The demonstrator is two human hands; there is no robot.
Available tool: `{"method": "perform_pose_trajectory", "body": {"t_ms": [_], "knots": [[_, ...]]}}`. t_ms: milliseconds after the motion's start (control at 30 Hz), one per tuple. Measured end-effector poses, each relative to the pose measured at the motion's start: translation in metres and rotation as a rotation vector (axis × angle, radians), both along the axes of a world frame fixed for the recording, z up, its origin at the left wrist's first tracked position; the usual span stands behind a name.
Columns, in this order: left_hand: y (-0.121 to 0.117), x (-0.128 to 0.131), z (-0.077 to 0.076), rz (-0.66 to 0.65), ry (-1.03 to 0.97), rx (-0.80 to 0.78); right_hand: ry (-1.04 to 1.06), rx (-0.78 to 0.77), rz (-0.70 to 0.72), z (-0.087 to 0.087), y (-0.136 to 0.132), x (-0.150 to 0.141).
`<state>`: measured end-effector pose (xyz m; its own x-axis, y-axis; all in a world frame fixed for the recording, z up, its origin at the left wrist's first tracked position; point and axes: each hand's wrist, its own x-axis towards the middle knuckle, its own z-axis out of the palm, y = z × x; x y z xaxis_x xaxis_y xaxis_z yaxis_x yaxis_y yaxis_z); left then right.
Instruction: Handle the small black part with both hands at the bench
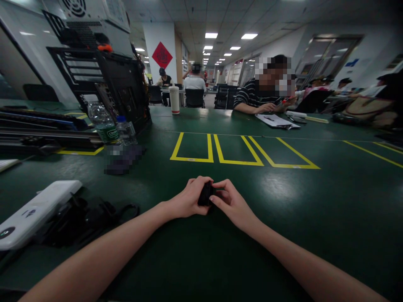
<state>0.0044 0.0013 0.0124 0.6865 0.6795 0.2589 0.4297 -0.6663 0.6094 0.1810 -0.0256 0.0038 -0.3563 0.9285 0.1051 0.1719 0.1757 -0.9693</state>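
Two hands (190,198) (231,202) partly cover a black object (205,194), its details unclear.

I have a dark green tabletop (195,264) filling the lower frame, with yellow tape outlines (200,160) stuck across its middle. At the lower left I see an elongated white device (40,209) beside a black tangle (94,218) — straps or cables, I can't tell which. Above those stand a green-labelled plastic bottle (100,115) and a blue-capped bottle (126,133), near a black computer case (124,92). Upper centre, I get a lidded white cup (174,101); upper right — a clipboard (273,121) holding white paper.
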Motion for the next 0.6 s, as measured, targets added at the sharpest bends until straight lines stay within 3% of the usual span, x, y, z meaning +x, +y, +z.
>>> {"method": "perform_pose_trajectory", "body": {"t_ms": [333,600], "knots": [[-0.0019,-0.0016,0.0064,-0.021,-0.004,-0.007,0.048,-0.001,0.064,-0.0002,-0.0058,0.0001],[-0.0004,-0.0004,0.0004,-0.01,0.009,0.007,0.03,-0.011,-0.055,-0.0049,-0.0008,0.0018]]}}
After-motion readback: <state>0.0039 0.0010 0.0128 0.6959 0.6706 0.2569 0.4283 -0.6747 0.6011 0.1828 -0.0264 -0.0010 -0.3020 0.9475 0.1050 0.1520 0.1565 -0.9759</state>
